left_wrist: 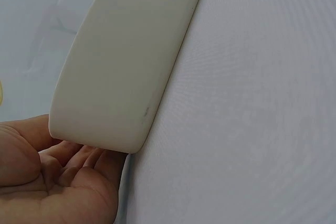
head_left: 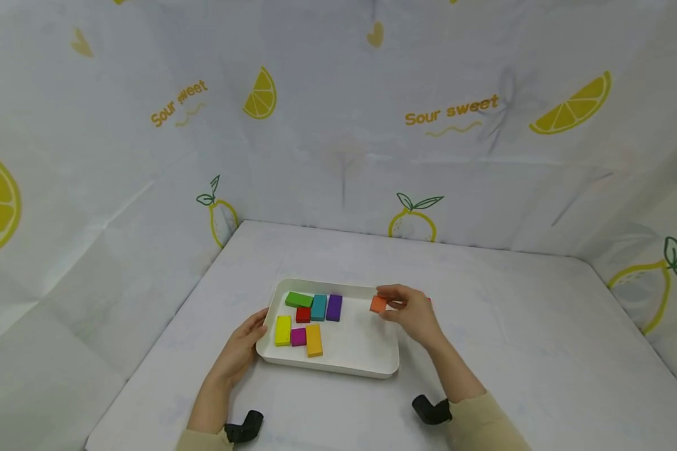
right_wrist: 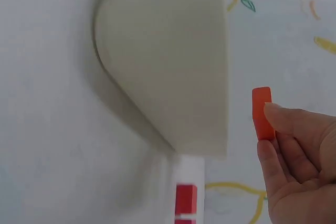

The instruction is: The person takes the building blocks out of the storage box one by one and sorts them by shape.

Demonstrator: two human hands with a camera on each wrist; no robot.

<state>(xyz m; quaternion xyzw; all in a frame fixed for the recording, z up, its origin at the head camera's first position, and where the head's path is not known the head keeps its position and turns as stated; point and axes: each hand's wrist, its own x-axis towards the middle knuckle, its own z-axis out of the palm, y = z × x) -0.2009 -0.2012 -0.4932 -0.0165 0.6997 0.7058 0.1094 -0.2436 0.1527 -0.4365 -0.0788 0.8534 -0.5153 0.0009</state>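
Orange block [head_left: 377, 305], likely light and stiff, best held by its sides, is pinched in right hand [head_left: 414, 313]; left hand [head_left: 244, 344] grips tray [head_left: 361, 347] by one end.

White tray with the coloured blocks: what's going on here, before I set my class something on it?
A person's right hand pinches an orange block, raised above the rim at the right end of the white tray. The left hand holds the tray's left end. Seven other blocks lie inside, mostly in its left half.
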